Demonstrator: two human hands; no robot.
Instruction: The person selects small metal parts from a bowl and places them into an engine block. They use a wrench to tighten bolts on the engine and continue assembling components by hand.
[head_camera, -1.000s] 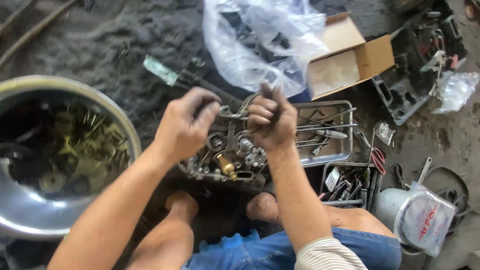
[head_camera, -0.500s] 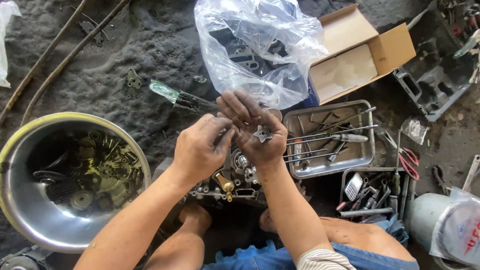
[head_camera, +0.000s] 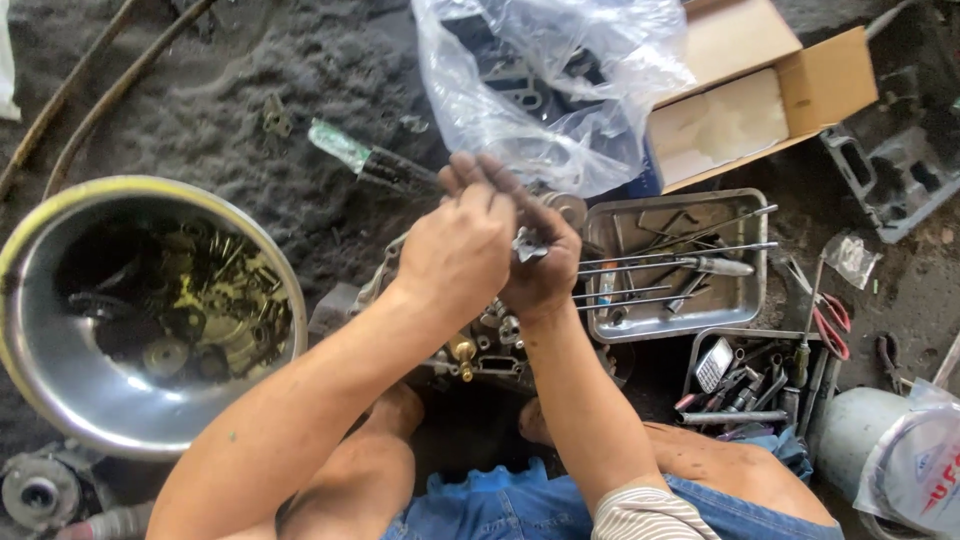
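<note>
Grease-blackened metal part (head_camera: 527, 246), small and jagged, sits at the center of the frame, pinched between both hands above a grimy engine assembly (head_camera: 480, 345). The right hand (head_camera: 540, 262) cups the part from below with its fingers curled around it, while the left hand (head_camera: 462, 245) closes over it from the left, fingertips pressed against the piece. The assembly rests on the ground just beneath the hands, a brass fitting (head_camera: 462, 352) showing on its near edge, between the person's 2 bare knees at the bottom of the frame.

Just right of the hands lies a shallow steel tray (head_camera: 745, 300) holding long thin rods and a screwdriver. Below it, at lower right, a smaller dark tray (head_camera: 700, 345) is packed with hand tools, and red-handled pliers (head_camera: 828, 325) lie beside it. A screwdriver with a clear green handle (head_camera: 345, 148) rests on the dirt above and left of the hands. At upper center a crumpled clear plastic bag (head_camera: 560, 90) covers dark parts, touching an open cardboard box (head_camera: 800, 90) at upper right. A large steel bowl (head_camera: 60, 370) filled with oily gears and bolts occupies the left side of the frame.
</note>
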